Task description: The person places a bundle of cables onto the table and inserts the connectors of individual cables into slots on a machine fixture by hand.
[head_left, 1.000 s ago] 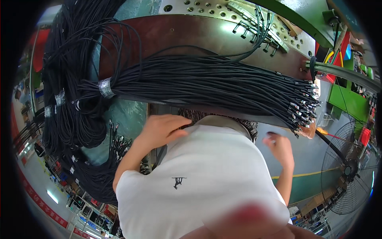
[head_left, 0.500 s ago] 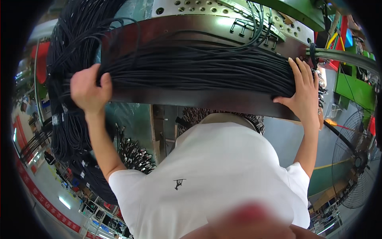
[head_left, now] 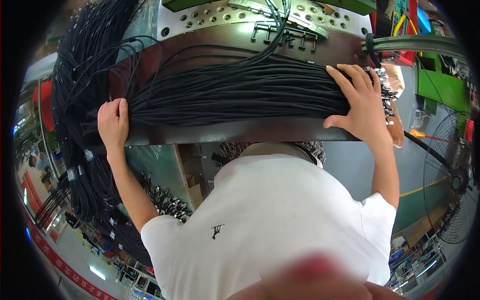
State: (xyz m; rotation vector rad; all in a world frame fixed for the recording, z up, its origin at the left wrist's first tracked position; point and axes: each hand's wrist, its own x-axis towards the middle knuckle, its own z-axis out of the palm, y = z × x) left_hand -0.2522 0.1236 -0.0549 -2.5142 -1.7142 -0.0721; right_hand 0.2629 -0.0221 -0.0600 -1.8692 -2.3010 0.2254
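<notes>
A wide bundle of thin black cables stretches across the dark brown bench top. At its left end my left hand is closed, thumb pressed to the curled fingers, round black cables; how many it grips is hidden. My right hand lies over the right end of the bundle, fingers spread and thumb pointing left along the bench's near edge. Just beyond this hand, small metal-tipped connectors stick out at the cable ends. A few looser cables loop up from the bundle toward the back.
Thick black cable coils hang at the left. Behind the bundle stand a perforated metal plate and a row of small black clamps. A metal rail juts in from the right, above a black fan. More connectors hang low left.
My left hand has come nearer to me and its thumb has closed against the fingers. My right hand stays spread on the bundle's right end. The whole view has shifted slightly.
</notes>
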